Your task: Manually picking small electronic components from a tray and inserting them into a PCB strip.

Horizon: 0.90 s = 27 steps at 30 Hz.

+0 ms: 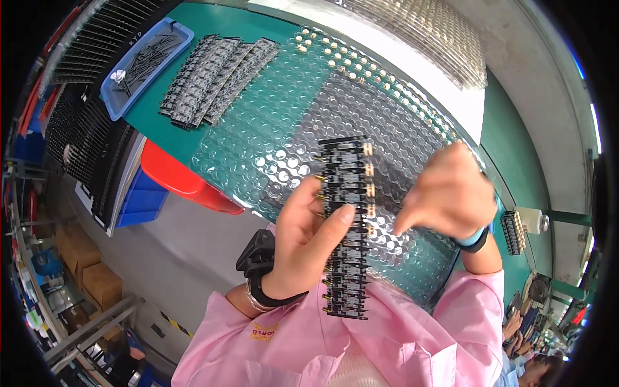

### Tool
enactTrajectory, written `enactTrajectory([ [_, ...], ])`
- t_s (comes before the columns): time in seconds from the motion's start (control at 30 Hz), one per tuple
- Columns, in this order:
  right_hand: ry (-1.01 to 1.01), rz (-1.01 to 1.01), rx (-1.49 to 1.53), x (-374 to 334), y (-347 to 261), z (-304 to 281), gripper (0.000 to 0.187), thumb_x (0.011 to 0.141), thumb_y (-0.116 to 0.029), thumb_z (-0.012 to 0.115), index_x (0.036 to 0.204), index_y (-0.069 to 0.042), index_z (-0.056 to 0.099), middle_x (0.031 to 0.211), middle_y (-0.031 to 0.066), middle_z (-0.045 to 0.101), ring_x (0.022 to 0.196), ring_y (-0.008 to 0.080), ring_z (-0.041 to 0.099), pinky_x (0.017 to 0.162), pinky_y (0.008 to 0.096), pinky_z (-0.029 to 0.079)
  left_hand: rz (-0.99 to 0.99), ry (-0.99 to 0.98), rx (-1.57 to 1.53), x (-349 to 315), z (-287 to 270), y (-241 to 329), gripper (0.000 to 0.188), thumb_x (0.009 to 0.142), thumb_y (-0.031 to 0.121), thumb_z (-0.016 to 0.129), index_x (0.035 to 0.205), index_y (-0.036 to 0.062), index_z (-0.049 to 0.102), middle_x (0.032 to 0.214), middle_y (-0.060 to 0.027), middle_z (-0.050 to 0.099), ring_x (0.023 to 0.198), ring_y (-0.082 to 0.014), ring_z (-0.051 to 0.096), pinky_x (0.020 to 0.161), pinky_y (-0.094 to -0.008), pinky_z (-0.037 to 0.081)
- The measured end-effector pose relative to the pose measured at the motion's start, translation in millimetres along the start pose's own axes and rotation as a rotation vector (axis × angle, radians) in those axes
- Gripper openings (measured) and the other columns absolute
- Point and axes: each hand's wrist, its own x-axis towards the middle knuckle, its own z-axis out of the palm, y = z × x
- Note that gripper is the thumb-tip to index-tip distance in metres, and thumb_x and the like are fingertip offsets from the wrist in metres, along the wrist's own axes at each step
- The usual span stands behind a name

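My left hand [303,238] is closed around a long panel of small black circuit boards [347,264], its thumb across the front. The panel stands nearly upright in the picture, over the clear plastic blister tray. Along the upper part of its right edge sit several small cream-coloured parts [370,190]; the lower part of that edge shows none. Yellowish pins stick out on the left edge. To the right of the panel, apart from it, is my right hand [448,193], blurred, with its fingers curled in. Whatever its fingers may hold is hidden.
The blister tray [245,145] lies on a green table, with rows of cream-coloured parts [361,68] in its far pockets. Other board panels [216,77] and a blue bin [115,103] of thin dark pieces lie far left. A red stool [184,177] stands beside the table; a bottle [532,220] stands right.
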Motion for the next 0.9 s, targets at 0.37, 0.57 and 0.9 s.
enactTrajectory([
  [0.37,-0.019,0.271,-0.294,7,138,39,0.018,0.072,0.001,0.059,0.088,-0.007,0.061,0.084,0.0060,0.053,0.083,0.0236,0.049,0.070,0.0305,0.042,0.050,0.057,-0.040,-2,-4,6,0.026,0.084,0.005,0.049,0.108,-0.0015,0.040,0.088,-0.0043,0.055,0.073,-0.0048,0.052,0.063,-0.0186,0.042],
  [0.57,-0.019,0.383,-0.238,8,136,35,0.012,0.076,0.000,0.057,0.087,-0.005,0.057,0.084,0.0056,0.054,0.081,0.0182,0.050,0.070,0.0267,0.041,0.053,0.041,-0.033,2,-8,6,0.026,0.084,0.005,0.049,0.108,-0.0014,0.040,0.087,-0.0042,0.055,0.073,-0.0042,0.051,0.062,-0.0183,0.042],
  [0.9,0.240,0.685,0.663,-5,38,29,0.011,0.080,-0.001,0.057,0.090,0.001,0.053,0.086,0.0052,0.055,0.082,0.0083,0.052,0.072,0.0222,0.045,0.043,0.094,-0.034,3,-3,4,0.023,0.084,0.006,0.049,0.105,-0.0010,0.042,0.086,-0.0038,0.056,0.071,-0.0036,0.051,0.061,-0.0181,0.042],
])
